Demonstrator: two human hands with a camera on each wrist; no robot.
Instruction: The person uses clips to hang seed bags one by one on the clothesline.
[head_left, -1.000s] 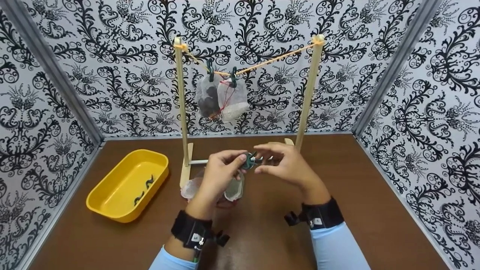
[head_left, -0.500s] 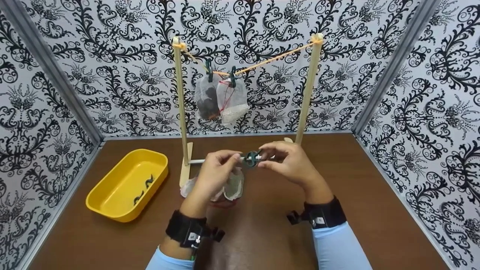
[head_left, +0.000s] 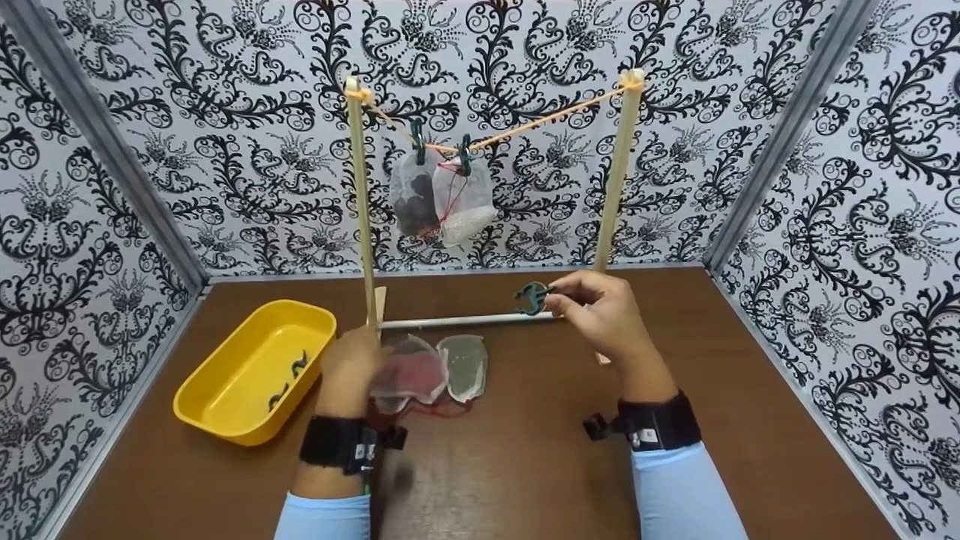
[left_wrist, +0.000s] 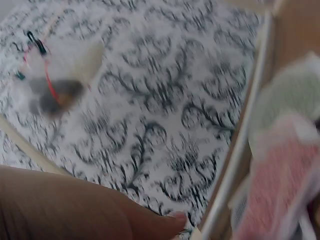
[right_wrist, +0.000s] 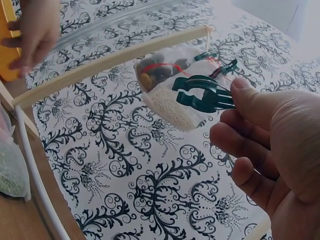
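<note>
My right hand (head_left: 611, 315) pinches a dark green plastic clip (head_left: 532, 298) between thumb and fingers. The right wrist view shows the clip's handles (right_wrist: 225, 100) in the grip, its mouth pointing away from the hand. The left hand (head_left: 351, 367), blurred, is over the table beside the mesh pouches, with nothing seen in its loose fingers. Two pouches lie there, one with pink filling (head_left: 412, 375), one with greenish filling (head_left: 463, 367). Two filled pouches hang from an orange cord (head_left: 559, 118) by green clips: one with dark stones (head_left: 415, 199), one with white grains (head_left: 466, 214).
A wooden frame with a left post (head_left: 361, 202) and right post (head_left: 621, 172) carries the sagging cord. A white rod (head_left: 465, 321) joins its feet. At left stands a yellow tray (head_left: 217, 367) with two dark green clips inside. Patterned walls enclose the brown table (head_left: 510, 465).
The left hand has let go of the green clip and moved left, uncovering the lying pouches. The right hand now holds the clip alone, slightly higher and to the right.
</note>
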